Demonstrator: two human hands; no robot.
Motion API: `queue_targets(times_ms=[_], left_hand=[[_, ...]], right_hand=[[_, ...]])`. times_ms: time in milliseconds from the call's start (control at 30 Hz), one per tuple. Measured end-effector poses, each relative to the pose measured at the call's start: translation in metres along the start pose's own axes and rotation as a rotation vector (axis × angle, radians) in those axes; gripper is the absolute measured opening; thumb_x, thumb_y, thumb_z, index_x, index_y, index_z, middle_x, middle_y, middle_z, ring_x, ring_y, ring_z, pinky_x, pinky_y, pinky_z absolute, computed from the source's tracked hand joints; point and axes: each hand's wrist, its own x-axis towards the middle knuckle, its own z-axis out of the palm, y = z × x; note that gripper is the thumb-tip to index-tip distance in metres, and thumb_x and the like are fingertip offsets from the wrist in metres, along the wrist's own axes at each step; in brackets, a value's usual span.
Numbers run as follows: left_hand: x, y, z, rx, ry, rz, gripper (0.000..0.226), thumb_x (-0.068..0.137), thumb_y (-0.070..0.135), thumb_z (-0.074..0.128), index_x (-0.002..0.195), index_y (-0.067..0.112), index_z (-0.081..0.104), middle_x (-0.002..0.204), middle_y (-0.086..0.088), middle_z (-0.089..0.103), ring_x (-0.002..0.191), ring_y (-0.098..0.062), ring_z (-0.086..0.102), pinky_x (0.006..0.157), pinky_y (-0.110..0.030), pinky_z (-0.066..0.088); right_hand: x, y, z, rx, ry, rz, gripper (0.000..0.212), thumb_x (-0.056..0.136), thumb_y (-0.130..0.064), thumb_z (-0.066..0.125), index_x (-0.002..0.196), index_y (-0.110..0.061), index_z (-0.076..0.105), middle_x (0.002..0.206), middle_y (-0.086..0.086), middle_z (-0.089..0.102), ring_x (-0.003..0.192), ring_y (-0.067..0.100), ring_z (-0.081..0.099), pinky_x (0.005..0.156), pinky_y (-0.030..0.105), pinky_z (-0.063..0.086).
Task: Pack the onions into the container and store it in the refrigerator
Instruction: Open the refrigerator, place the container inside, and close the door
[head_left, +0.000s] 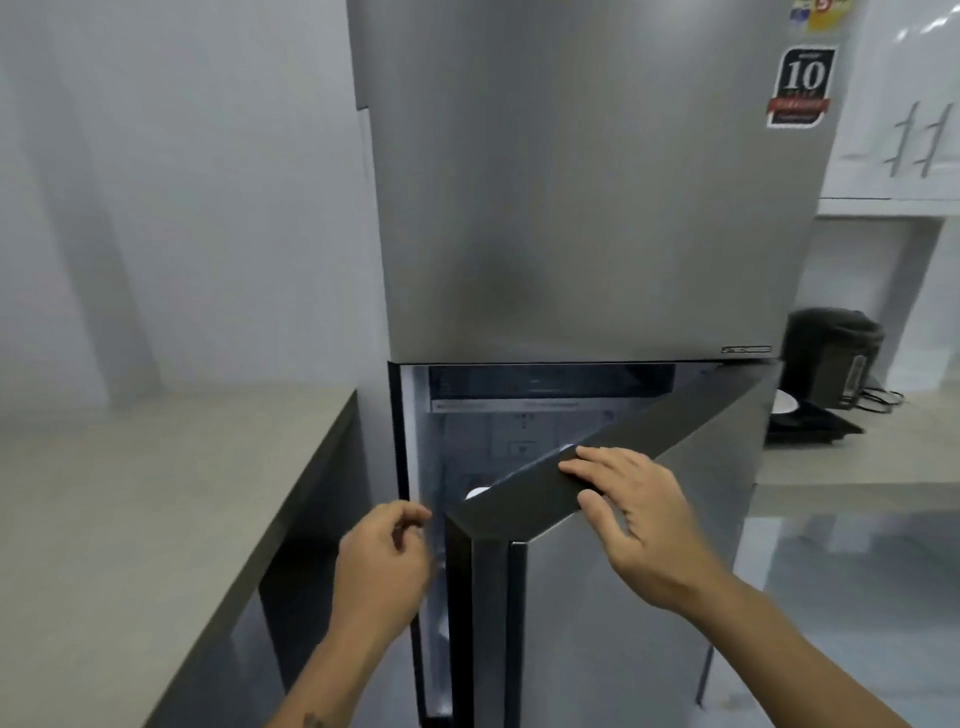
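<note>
A tall silver refrigerator fills the middle of the view. Its lower door stands partly ajar, hinged on the right, and a slice of the lit interior shows above it. My right hand lies flat on the dark top edge of that door, fingers spread. My left hand hovers at the gap by the door's free edge, fingers loosely curled and holding nothing. No onions or container are in sight.
A beige countertop runs along the left, close to the refrigerator's side. On the right counter stand a dark kettle-like appliance and a black cooktop. White cabinets hang at upper right.
</note>
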Motion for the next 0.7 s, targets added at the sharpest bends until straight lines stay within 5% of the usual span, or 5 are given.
queue_targets(times_ms=[133, 267, 433, 533, 700], left_hand=[[-0.002, -0.021, -0.006, -0.087, 0.025, -0.101, 0.022, 0.091, 0.013, 0.059, 0.089, 0.034, 0.067, 0.083, 0.012, 0.071, 0.079, 0.003, 0.065, 0.056, -0.005, 0.047], [0.011, -0.022, 0.008, -0.175, 0.019, -0.112, 0.028, 0.092, 0.018, 0.061, 0.116, 0.032, 0.058, 0.11, 0.016, 0.061, 0.1, -0.002, 0.06, 0.079, -0.015, 0.046], [0.048, -0.031, 0.03, -0.2, 0.095, -0.175, 0.042, 0.086, 0.033, 0.068, 0.121, 0.042, 0.048, 0.112, 0.026, 0.05, 0.105, 0.0, 0.055, 0.081, -0.016, 0.045], [0.077, -0.035, 0.044, -0.19, 0.1, -0.229, 0.062, 0.085, 0.033, 0.069, 0.14, 0.034, 0.04, 0.129, 0.019, 0.052, 0.12, -0.004, 0.052, 0.102, -0.036, 0.048], [0.141, -0.051, 0.051, -0.11, 0.074, -0.227, 0.051, 0.091, 0.025, 0.062, 0.138, 0.033, 0.043, 0.125, 0.011, 0.056, 0.116, -0.006, 0.055, 0.102, -0.041, 0.05]], right_hand=[[0.034, -0.008, 0.031, -0.087, -0.009, -0.021, 0.045, 0.09, -0.047, 0.042, 0.133, -0.035, 0.052, 0.14, -0.014, 0.05, 0.133, 0.007, 0.038, 0.109, 0.025, 0.021], [0.074, -0.013, 0.049, -0.188, -0.063, -0.043, 0.049, 0.079, -0.054, 0.054, 0.126, -0.039, 0.048, 0.126, -0.013, 0.048, 0.119, 0.01, 0.042, 0.097, 0.028, 0.029], [0.121, -0.003, 0.08, -0.204, -0.027, -0.085, 0.046, 0.074, -0.057, 0.058, 0.116, -0.042, 0.048, 0.109, -0.013, 0.043, 0.104, 0.011, 0.041, 0.086, 0.029, 0.028], [0.147, 0.007, 0.103, -0.203, 0.029, -0.117, 0.046, 0.073, -0.057, 0.059, 0.115, -0.041, 0.05, 0.105, -0.012, 0.043, 0.1, 0.012, 0.041, 0.085, 0.03, 0.031], [0.188, 0.021, 0.137, -0.231, 0.048, -0.161, 0.053, 0.073, -0.042, 0.061, 0.124, -0.032, 0.052, 0.113, -0.004, 0.049, 0.107, 0.02, 0.047, 0.089, 0.037, 0.038]])
